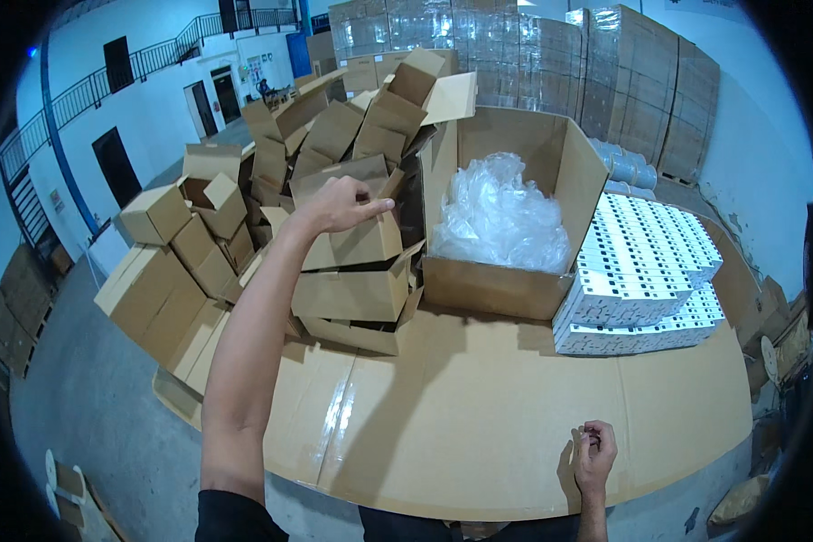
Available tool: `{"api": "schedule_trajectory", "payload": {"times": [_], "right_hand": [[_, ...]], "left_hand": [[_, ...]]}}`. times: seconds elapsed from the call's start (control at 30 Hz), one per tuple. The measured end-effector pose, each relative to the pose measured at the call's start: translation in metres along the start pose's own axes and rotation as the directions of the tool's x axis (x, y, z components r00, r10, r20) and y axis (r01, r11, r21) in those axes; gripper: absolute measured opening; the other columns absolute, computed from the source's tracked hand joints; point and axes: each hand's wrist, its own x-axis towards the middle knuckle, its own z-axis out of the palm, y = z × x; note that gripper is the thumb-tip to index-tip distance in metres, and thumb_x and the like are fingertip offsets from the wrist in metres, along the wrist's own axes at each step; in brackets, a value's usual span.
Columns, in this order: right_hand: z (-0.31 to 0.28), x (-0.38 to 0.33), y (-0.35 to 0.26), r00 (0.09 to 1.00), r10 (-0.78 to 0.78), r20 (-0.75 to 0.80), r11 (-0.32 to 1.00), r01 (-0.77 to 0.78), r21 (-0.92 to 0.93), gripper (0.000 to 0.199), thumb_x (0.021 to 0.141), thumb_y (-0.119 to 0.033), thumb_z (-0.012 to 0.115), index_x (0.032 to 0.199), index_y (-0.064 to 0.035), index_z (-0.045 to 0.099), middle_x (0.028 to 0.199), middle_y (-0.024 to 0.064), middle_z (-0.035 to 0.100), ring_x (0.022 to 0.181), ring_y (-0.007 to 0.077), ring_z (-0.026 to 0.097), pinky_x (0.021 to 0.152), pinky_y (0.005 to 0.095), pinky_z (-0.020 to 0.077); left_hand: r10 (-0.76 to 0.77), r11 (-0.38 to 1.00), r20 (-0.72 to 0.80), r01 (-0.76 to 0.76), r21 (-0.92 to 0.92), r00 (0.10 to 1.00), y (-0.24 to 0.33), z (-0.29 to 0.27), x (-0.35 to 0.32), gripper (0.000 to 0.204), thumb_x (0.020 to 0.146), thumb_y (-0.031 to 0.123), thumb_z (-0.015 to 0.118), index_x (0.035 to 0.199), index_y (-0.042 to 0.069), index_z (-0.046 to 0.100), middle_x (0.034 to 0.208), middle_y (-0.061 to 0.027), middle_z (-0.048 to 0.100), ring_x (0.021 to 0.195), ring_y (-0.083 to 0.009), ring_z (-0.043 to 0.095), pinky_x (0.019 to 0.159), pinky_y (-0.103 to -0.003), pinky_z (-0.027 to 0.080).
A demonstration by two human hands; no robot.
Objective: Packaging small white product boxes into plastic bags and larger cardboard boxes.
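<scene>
My left arm reaches across the table to a stack of open brown cardboard boxes [352, 294]. The fingers of my left hand [339, 206] are bent, with the thumb pointing right, at the upper edge of the top cardboard box [361, 244]. Part of the fingertips is hidden there. Low on the right, my right hand [594, 456] rests by the near edge of the cardboard-covered table [497, 397]. Its fingers are curled in, and no object shows in them.
A large carton [497, 287] holds crumpled clear plastic [506, 212]. To its right are stacked white patterned packs [637, 271]. More empty boxes [194, 244] pile up at the left. Wrapped pallets of cartons [551, 72] stand behind the table.
</scene>
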Motion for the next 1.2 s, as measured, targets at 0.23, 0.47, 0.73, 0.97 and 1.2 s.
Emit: {"api": "schedule_trajectory", "payload": {"times": [0.23, 0.47, 0.73, 0.97, 1.2], "right_hand": [[-0.003, -0.002, 0.006, 0.999, -0.046, 0.011, 0.998, 0.046, -0.034, 0.015, 0.086, 0.006, 0.058, 0.1, 0.0018, 0.062, 0.096, 0.0124, 0.062, 0.084, 0.0206, 0.062, 0.073, 0.0312, 0.052], [-0.001, -0.002, 0.004, 0.999, -0.031, 0.021, 0.999, 0.031, -0.018, 0.018, 0.086, 0.008, 0.056, 0.101, 0.0016, 0.063, 0.099, 0.012, 0.062, 0.086, 0.0199, 0.062, 0.074, 0.0304, 0.052], [0.014, 0.002, -0.019, 0.999, 0.039, 0.033, 0.992, -0.042, 0.119, 0.018, 0.089, 0.006, 0.058, 0.105, 0.0002, 0.066, 0.103, 0.0097, 0.062, 0.093, 0.018, 0.062, 0.075, 0.0282, 0.0513], [0.064, 0.065, -0.091, 0.921, -0.095, 0.379, 0.807, -0.151, 0.57, 0.035, 0.101, -0.018, 0.06, 0.132, -0.0026, 0.055, 0.117, 0.0081, 0.062, 0.102, 0.0163, 0.06, 0.084, 0.0304, 0.0517], [0.084, 0.145, -0.112, 0.728, 0.0, 0.686, 0.53, -0.581, 0.617, 0.046, 0.105, -0.042, 0.053, 0.134, -0.0066, 0.055, 0.115, 0.0056, 0.065, 0.097, 0.0142, 0.059, 0.074, 0.0313, 0.0497]], "left_hand": [[0.111, 0.987, 0.032, -0.114, 0.111, 0.993, 0.002, -0.018, 0.019, 0.035, 0.088, 0.031, 0.071, 0.09, -0.004, 0.073, 0.08, -0.0253, 0.07, 0.071, -0.0353, 0.068, 0.068, -0.043, 0.052], [0.035, 0.999, -0.298, -0.039, -0.006, 0.954, 0.03, -0.083, -0.076, 0.025, 0.089, 0.018, 0.068, 0.094, -0.006, 0.064, 0.091, -0.0272, 0.067, 0.087, -0.0437, 0.067, 0.077, -0.047, 0.052], [0.198, 0.962, -0.712, -0.274, 0.008, 0.673, 0.034, -0.058, -0.229, 0.018, 0.098, 0.012, 0.059, 0.109, 0.0, 0.065, 0.131, -0.0158, 0.062, 0.123, -0.0319, 0.061, 0.098, -0.042, 0.053], [0.009, 0.625, -0.546, -0.431, -0.651, 0.838, 0.015, 0.037, -0.281, 0.021, 0.093, 0.017, 0.064, 0.105, 0.001, 0.072, 0.137, -0.0265, 0.055, 0.123, -0.0347, 0.06, 0.107, -0.046, 0.044], [0.191, 0.429, -0.134, -0.205, -0.88, 0.973, 0.022, 0.131, -0.271, 0.025, 0.079, -0.003, 0.072, 0.102, 0.004, 0.076, 0.134, -0.0195, 0.058, 0.125, -0.0325, 0.059, 0.106, -0.043, 0.048]]}}
